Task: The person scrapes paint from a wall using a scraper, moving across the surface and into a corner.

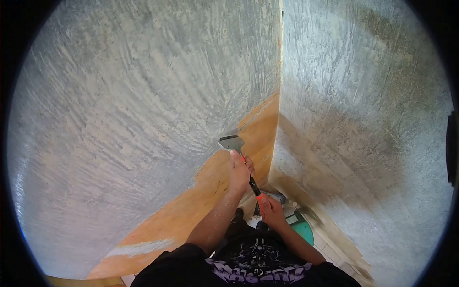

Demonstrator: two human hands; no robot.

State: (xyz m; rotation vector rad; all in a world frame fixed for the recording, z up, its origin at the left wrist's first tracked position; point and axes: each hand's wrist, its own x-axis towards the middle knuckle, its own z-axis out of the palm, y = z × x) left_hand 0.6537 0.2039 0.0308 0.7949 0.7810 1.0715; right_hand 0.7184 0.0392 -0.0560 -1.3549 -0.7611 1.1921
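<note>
One scraper (254, 185) crosses the frame's centre, left hand (240, 171) clamped just below its blade (231, 143), right hand (272, 211) clamped lower down.

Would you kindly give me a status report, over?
Left hand gripping scraper near blade, right hand lower down. Blade at edge of orange patch. Nothing visibly blocking.

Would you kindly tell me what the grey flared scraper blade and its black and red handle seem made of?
Grey flared blade: probably dull metal, being thin and flat. Black and red handle: perhaps matte plastic or rubber, judging by its coloured sections.
</note>
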